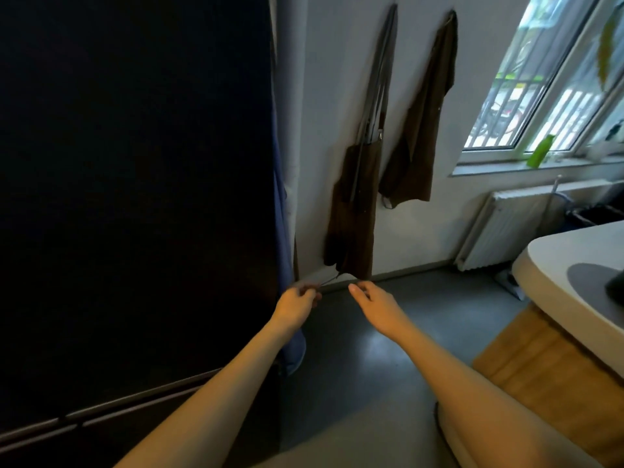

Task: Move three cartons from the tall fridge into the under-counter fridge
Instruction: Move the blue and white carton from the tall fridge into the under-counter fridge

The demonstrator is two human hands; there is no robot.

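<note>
The tall fridge [135, 197] fills the left of the view as a black, closed front. No carton is in sight, and the under-counter fridge is not in view. My left hand [295, 307] is at the fridge's right edge near the floor line, fingers curled loosely with nothing in them. My right hand [374, 305] hovers beside it over the grey floor, fingers relaxed and apart, empty. Both forearms reach forward from the bottom of the frame.
Two brown aprons [354, 214] hang on the white wall behind the hands. A blue cloth [283, 231] hangs along the fridge edge. A white counter [553, 265] on a wooden base stands at right. A radiator [499, 228] sits under the window.
</note>
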